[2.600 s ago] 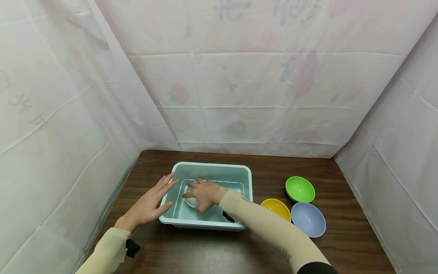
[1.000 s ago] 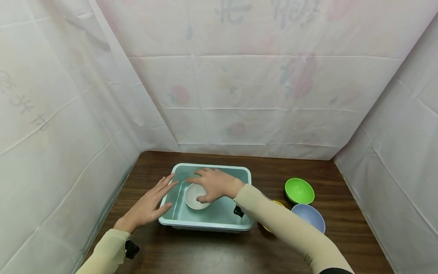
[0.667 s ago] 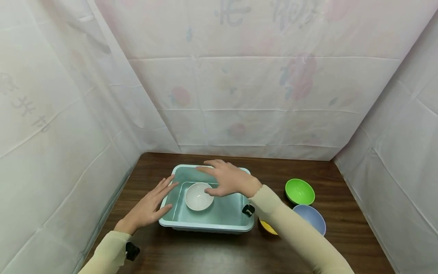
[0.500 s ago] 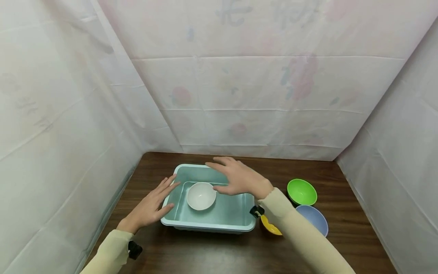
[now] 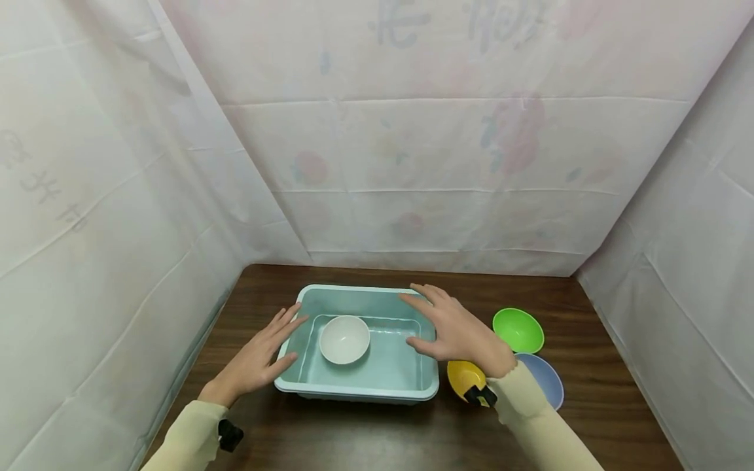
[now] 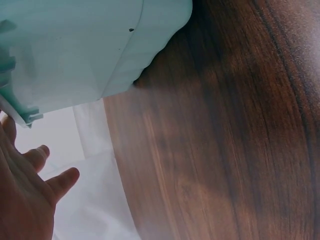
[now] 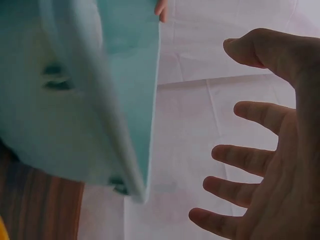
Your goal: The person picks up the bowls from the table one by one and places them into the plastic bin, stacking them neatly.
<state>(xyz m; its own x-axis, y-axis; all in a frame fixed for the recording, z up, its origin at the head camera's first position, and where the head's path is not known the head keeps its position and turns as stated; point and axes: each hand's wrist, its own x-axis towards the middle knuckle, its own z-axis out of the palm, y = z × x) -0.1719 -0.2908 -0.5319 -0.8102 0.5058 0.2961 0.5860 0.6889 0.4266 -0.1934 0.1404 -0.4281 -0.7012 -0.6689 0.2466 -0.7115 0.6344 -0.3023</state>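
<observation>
A white bowl (image 5: 345, 340) sits upright in the left half of a pale blue-green plastic basin (image 5: 357, 393). My left hand (image 5: 253, 360), fingers spread, lies at the basin's left rim; the left wrist view shows its fingers (image 6: 62, 184) close by the rim, holding nothing. My right hand (image 5: 453, 327) hovers over the basin's right rim with thumb and fingers apart. In the right wrist view its palm and fingers (image 7: 245, 160) show nothing held. Under the right wrist is a yellow bowl (image 5: 462, 378), partly hidden by the wrist and its black camera.
Right of the basin stand a green bowl (image 5: 518, 330) and a lavender-blue bowl (image 5: 542, 379), the latter partly covered by the right sleeve. All rest on a dark wood-grain table (image 5: 353, 438). White printed cloth (image 5: 412, 163) walls it in at the back and both sides.
My right hand has come off the white bowl, up out of the basin and to the right, over its right rim. The bowl stays in the basin. My left hand has barely moved.
</observation>
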